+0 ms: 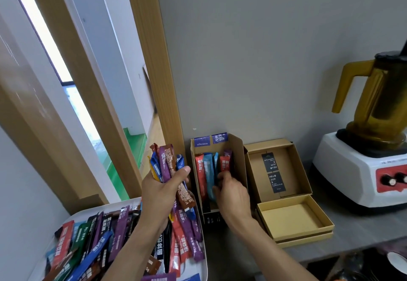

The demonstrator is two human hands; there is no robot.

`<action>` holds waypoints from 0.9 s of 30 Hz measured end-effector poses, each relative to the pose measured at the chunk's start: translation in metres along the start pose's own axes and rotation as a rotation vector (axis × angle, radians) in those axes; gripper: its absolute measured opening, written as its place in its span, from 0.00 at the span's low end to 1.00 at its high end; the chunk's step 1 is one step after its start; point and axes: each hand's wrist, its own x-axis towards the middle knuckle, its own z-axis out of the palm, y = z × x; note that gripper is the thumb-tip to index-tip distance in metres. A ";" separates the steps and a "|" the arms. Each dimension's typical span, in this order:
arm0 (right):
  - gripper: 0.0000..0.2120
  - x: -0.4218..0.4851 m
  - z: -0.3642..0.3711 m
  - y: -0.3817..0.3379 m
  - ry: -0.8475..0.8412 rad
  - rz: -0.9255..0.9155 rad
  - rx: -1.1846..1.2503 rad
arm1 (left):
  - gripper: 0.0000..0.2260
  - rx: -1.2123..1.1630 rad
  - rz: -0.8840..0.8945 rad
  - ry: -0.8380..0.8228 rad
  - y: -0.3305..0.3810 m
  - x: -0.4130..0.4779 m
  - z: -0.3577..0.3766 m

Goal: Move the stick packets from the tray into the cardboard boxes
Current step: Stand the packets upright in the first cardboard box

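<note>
Head view: the left hand (159,189) is raised over the far right corner of the white tray (203,256), its fingers and thumb wrapped tightly round a bundle of stick packets (168,166). The bundle fans upward in purple, brown, blue and orange. The tray sits at the counter's left end, near the front edge, and is heaped with loose stick packets (103,243) in red, green, purple, blue and black, lying crosswise over one another.

Just right of the tray, against the back wall, stands a tall cardboard box (236,155) with its flap up. The right hand (231,194) reaches into it, fingers curled onto the boxed packets (208,170), red and blue ones standing on end side by side. Which of these it pinches cannot be told.

Touching that box on the right lies a flat cardboard box (295,216), opened out, with two black cards in its raised lid.

Farther right on the grey counter (352,232), towards its back edge, stands a white blender (363,170) with an amber jug.
</note>
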 end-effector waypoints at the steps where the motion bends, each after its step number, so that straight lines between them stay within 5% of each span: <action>1: 0.20 0.001 0.002 0.000 0.023 -0.010 -0.030 | 0.08 0.003 0.005 0.002 0.000 0.000 -0.002; 9: 0.16 -0.003 0.011 0.000 -0.073 -0.184 -0.190 | 0.12 0.007 -0.003 0.013 -0.001 -0.001 -0.007; 13: 0.23 -0.001 0.007 0.000 0.037 -0.129 -0.219 | 0.13 0.001 -0.024 0.005 -0.002 0.000 -0.006; 20: 0.31 0.011 0.013 0.003 -0.028 -0.138 -0.200 | 0.14 -0.023 -0.050 -0.018 -0.002 0.001 -0.002; 22: 0.31 0.006 0.009 0.004 0.023 -0.150 -0.140 | 0.13 -0.037 -0.055 -0.013 -0.002 0.002 -0.004; 25: 0.18 -0.004 -0.002 -0.004 0.119 -0.169 0.087 | 0.09 -0.041 -0.037 -0.009 0.000 0.004 -0.006; 27: 0.07 -0.010 -0.012 -0.013 -0.029 -0.088 0.456 | 0.09 -0.031 -0.038 -0.011 0.001 0.004 -0.006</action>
